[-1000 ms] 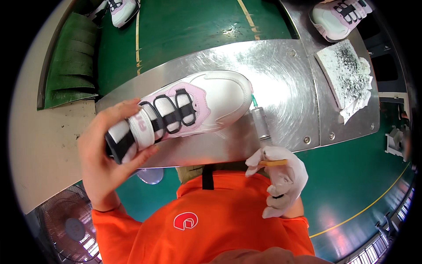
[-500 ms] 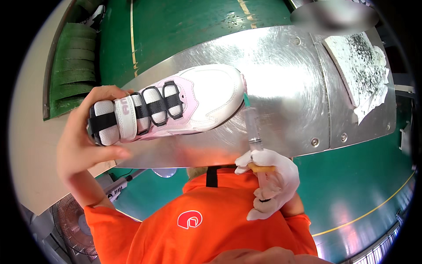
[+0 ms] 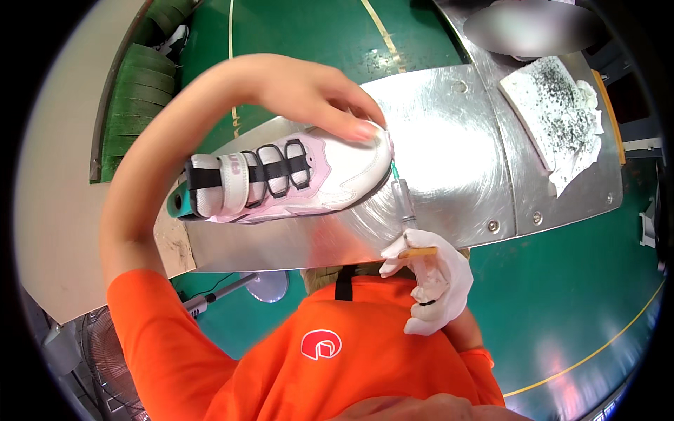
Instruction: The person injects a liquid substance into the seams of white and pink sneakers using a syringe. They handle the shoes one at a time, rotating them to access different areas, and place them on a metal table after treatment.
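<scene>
A white and pink sneaker (image 3: 344, 175) with black lacing loops and a white strap lies on the metal table, its toe to the right. My bare left hand (image 3: 316, 98) reaches round over its far side and grips the toe, thumb on top and the other fingers partly hidden behind. In a white glove, my right hand (image 3: 432, 281) is closed round a clear syringe (image 3: 403, 201) with a green tip. That tip is at the sole edge by the toe; whether it touches cannot be made out. A green piece (image 3: 180, 201) shows at the heel opening.
A white pad (image 3: 544, 105) speckled with black and crumpled tissue lie on the right of the metal table (image 3: 449, 140). Far left runs a conveyor with green flaps (image 3: 137, 105), a shoe (image 3: 177, 42) near it. A fan (image 3: 105, 351) stands lower left.
My left hand has moved from the heel to the toe, leaving the green heel piece visible. The syringe tip stays by the toe edge. The view has shifted slightly.
</scene>
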Demonstrator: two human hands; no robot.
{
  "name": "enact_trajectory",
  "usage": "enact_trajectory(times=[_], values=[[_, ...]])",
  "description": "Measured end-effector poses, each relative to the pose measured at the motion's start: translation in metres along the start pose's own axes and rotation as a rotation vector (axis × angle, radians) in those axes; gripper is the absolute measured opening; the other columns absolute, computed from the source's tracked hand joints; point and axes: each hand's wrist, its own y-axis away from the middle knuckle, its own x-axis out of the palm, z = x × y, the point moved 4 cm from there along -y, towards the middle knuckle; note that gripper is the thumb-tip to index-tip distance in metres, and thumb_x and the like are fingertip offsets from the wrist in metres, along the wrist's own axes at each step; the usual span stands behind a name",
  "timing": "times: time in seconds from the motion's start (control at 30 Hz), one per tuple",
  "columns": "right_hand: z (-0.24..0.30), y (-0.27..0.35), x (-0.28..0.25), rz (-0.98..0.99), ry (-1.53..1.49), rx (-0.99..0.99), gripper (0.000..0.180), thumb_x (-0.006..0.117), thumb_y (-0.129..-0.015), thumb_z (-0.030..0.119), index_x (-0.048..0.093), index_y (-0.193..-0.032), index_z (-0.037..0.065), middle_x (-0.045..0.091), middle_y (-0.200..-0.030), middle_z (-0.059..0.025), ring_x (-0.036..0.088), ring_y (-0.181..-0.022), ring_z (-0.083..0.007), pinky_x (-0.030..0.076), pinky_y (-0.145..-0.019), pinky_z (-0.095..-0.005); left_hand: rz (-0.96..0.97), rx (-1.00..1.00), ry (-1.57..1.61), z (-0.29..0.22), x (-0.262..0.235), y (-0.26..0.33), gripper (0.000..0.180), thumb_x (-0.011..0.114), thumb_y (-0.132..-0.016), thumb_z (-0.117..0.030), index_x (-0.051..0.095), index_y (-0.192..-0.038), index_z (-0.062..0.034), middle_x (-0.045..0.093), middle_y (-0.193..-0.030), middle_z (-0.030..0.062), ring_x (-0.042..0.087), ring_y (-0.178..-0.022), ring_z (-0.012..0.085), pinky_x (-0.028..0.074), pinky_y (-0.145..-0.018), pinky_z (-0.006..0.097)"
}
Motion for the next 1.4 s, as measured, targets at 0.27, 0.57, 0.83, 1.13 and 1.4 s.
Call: enact_trajectory(times=[0.27, 0.57, 0.83, 1.13, 1.4], values=[[0.039, -0.006, 0.005, 0.08, -0.184, 0.047, 0.092, 0.076, -0.05, 0.0, 0.04, -0.135, -0.01, 0.059, -0.111, -0.0223, 0.062, -0.092, -0.0271, 0.052, -0.084, -0.0362, -0.184, 0.149, 0.029, -0.028, 0.021, 0.018, 0.04, 0.072, -0.084, -0.032, 0.065, -0.108, -0.0016, 0.065, -0.102, 0.0078, 0.058, -0.091, 0.018, 0.046, -0.082, 0.031], [0.134, -0.105, 0.067, 0.494, 0.105, -0.084, 0.083, 0.08, -0.069, 0.038, 0.047, -0.128, -0.009, 0.063, -0.085, -0.0275, 0.066, -0.061, -0.0297, 0.056, -0.052, -0.0341, -1.049, 0.656, 0.337, -0.029, 0.03, 0.177, 0.057, 0.072, -0.084, -0.037, 0.056, -0.117, 0.0062, 0.059, -0.111, 0.0081, 0.058, -0.101, 0.0159, 0.045, -0.089, 0.029], [0.122, -0.162, 0.14, 0.398, 0.353, 0.13, 0.104, 0.07, -0.068, 0.066, 0.042, -0.13, -0.012, 0.061, -0.089, -0.0213, 0.063, -0.064, -0.0249, 0.055, -0.053, -0.0315, -1.478, 0.692, 0.646, 0.048, 0.066, 0.182, 0.043, 0.066, -0.091, -0.031, 0.061, -0.12, 0.001, 0.061, -0.107, 0.0038, 0.058, -0.096, 0.0115, 0.045, -0.084, 0.025], [0.082, -0.198, 0.123, 0.442, 0.385, 0.245, 0.109, 0.073, -0.061, 0.064, 0.041, -0.133, -0.012, 0.06, -0.093, -0.0208, 0.062, -0.068, -0.0242, 0.056, -0.057, -0.0338, -1.587, 0.633, 0.916, 0.099, 0.08, 0.173, 0.043, 0.061, -0.096, -0.032, 0.058, -0.124, 0.0012, 0.066, -0.1, 0.0038, 0.061, -0.088, 0.0085, 0.048, -0.073, 0.021], [0.055, -0.208, 0.103, 0.448, 0.329, 0.288, 0.105, 0.074, -0.063, 0.06, 0.041, -0.133, -0.012, 0.06, -0.095, -0.0204, 0.064, -0.072, -0.0269, 0.057, -0.059, -0.0347, -1.69, 0.61, 1.131, 0.13, 0.092, 0.16, 0.042, 0.054, -0.1, -0.029, 0.057, -0.123, 0.0058, 0.066, -0.103, 0.0071, 0.062, -0.091, 0.0109, 0.049, -0.079, 0.023]])
